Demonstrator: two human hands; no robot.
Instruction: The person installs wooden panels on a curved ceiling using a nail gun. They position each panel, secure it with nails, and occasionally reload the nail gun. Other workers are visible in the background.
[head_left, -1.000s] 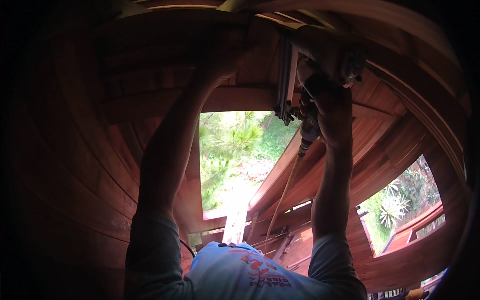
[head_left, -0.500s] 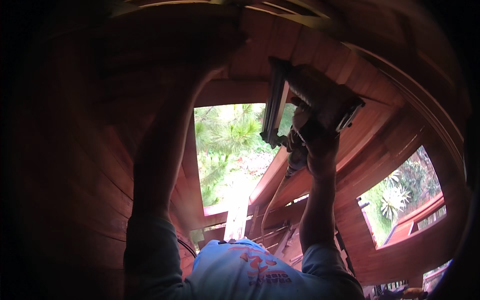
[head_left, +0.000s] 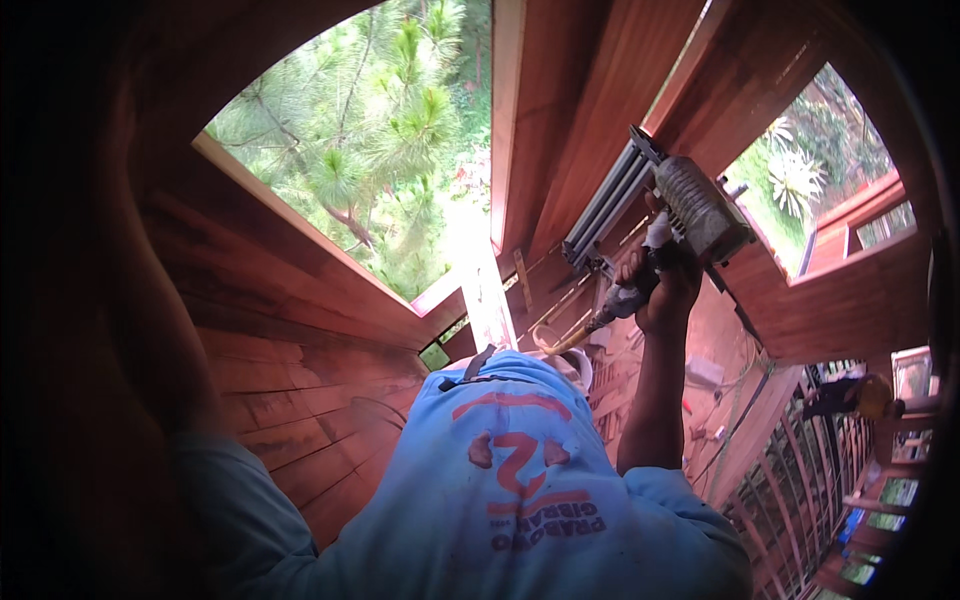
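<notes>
My right hand (head_left: pixel 667 272) is wrapped round the handle of a nail gun (head_left: pixel 705 212) with a worn grey body, raised at the right of my chest. Its long slanted magazine (head_left: pixel 605 200) points up and to the left of the body, close in front of reddish wooden boards (head_left: pixel 575 130). A yellowish air hose (head_left: pixel 568 343) runs from the handle end down toward my waist. My left arm (head_left: pixel 150 290) reaches up along the dark left edge. Its hand is lost beyond the shadowed rim.
A window opening framed in wood (head_left: pixel 502 120) shows pine branches outside. A second opening (head_left: pixel 800 170) lies at the right. Plank walling (head_left: pixel 290 400) is at the lower left. Slatted railing (head_left: pixel 800 510) stands at the lower right, with loose scraps on the floor (head_left: pixel 700 400) below me.
The nail gun, held in my right hand throughout, has come away from the overhead boards and now sits lower in view and farther right. My left arm has shifted outward to the left edge.
</notes>
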